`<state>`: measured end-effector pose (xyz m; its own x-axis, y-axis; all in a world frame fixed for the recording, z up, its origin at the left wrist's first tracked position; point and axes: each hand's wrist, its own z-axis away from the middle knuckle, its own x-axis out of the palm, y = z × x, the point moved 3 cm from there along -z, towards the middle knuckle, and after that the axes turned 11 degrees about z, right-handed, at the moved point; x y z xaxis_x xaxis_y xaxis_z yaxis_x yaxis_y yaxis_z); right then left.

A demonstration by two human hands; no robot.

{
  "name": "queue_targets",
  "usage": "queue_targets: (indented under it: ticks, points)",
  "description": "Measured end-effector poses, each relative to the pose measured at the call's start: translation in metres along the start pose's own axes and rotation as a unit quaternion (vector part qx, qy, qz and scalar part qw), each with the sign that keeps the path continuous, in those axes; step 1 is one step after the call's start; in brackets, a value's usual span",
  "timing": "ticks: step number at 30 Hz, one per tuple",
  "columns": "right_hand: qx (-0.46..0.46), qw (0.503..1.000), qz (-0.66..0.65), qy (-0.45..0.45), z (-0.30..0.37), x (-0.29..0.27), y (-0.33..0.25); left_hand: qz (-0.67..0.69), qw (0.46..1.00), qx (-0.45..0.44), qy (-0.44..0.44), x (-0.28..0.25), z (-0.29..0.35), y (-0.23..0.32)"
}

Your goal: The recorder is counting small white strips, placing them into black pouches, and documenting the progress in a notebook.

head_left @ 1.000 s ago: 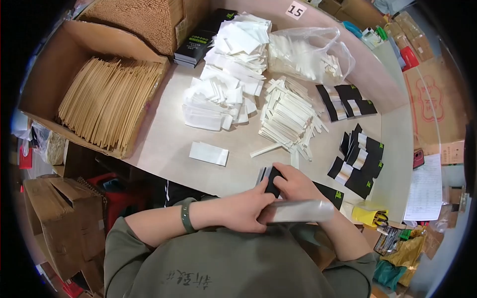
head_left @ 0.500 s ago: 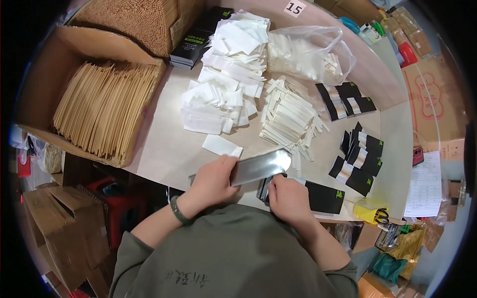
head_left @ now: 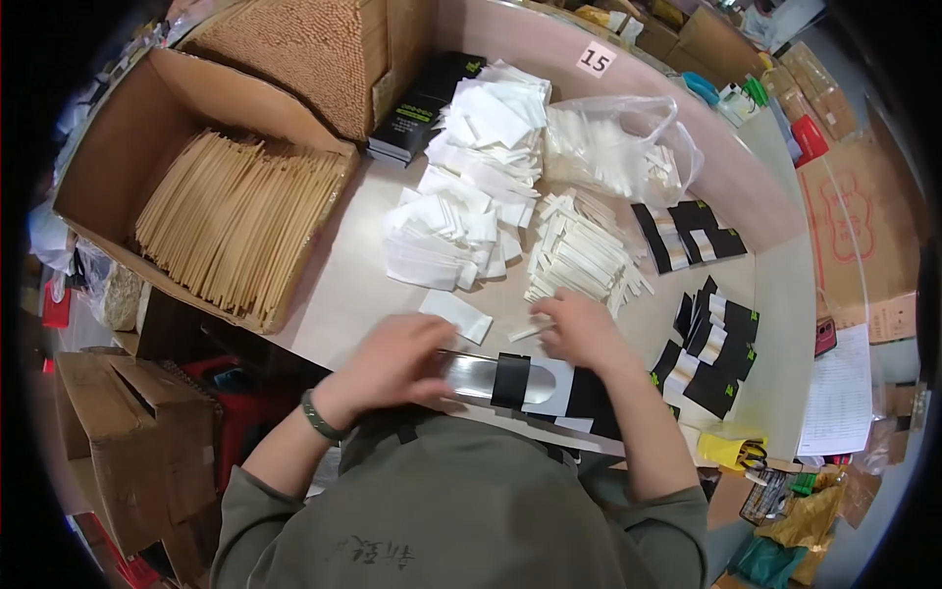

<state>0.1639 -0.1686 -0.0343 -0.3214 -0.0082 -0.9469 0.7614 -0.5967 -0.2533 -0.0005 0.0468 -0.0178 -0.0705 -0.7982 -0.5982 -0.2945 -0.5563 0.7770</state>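
Observation:
A shiny metal plate (head_left: 469, 375) with a rounded end lies at the table's front edge. Around it is wrapped a black paper band (head_left: 510, 381). My left hand (head_left: 392, 361) is by the plate's left end, thumb and fingers apart, holding nothing visible. Over the front of a pile of flat white sticks (head_left: 574, 257) is my right hand (head_left: 581, 334), thumb and forefinger apart near a single white stick (head_left: 524, 335). A white paper packet (head_left: 456, 314) rests between the hands. Black printed cards (head_left: 596, 401) lie beside the plate, partly under my right forearm.
White packets (head_left: 461, 226) are heaped mid-table, behind them a clear plastic bag (head_left: 613, 147). Banded black bundles (head_left: 711, 339) lie right, near a yellow object (head_left: 731, 447). A carton of wooden sticks (head_left: 304, 250) stands left; black cards (head_left: 412, 118) are stacked behind.
The metal plate has gone from my left hand down onto the table, with the black band around it. My right hand has left the black cards and moved forward to the white sticks.

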Motion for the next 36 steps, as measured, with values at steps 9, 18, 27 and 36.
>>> queue_targets:
  ticks: [9,18,27,36]
  points:
    - [0.054,0.990,-0.112,0.061,-0.016,0.009,-0.034,-0.262,0.844,-0.318,0.343,-0.141,0.120,-0.084]
    - [-0.063,0.992,0.109,0.001,-0.062,0.045,-0.073,-0.256,0.867,-0.350,0.246,-0.132,0.099,-0.110]
    - [-0.334,0.936,0.109,-0.029,-0.017,0.024,-0.138,-0.363,0.842,-0.312,0.248,-0.136,0.104,-0.102]
    - [-0.165,0.986,-0.026,0.012,-0.001,0.037,-0.135,0.677,0.613,-0.327,0.245,0.056,0.123,0.015]
